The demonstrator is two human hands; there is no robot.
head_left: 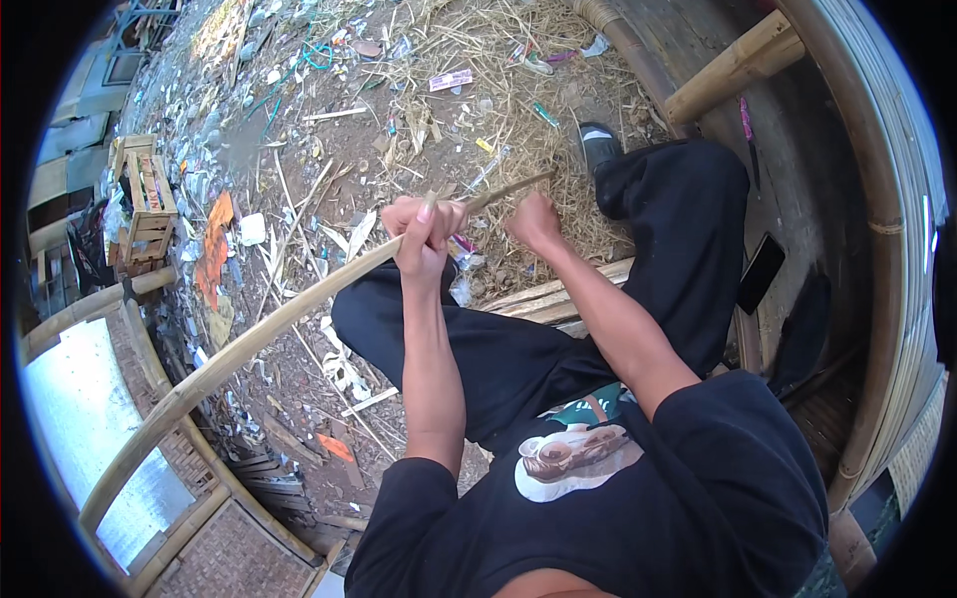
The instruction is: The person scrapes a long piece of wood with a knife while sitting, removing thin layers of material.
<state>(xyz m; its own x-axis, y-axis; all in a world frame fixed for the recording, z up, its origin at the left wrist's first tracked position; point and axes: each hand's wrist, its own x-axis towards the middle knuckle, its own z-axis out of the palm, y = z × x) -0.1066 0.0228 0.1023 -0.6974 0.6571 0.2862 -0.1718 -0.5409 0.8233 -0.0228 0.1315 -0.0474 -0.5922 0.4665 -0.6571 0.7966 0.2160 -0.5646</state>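
Head view: left hand (424,237) grips bamboo strip (269,324); wooden crates (145,199) nearby.

Left hand (424,231) fisted, knuckles up, forearm near straight. Right hand (533,221) fisted just beside, wrist bent, elbow flexed. Both arms extended forward above knees.

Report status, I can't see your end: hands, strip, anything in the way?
Left hand shut on bamboo strip. Right hand fisted near its tip, grip unclear. Strip runs over left knee. Nothing blocking.
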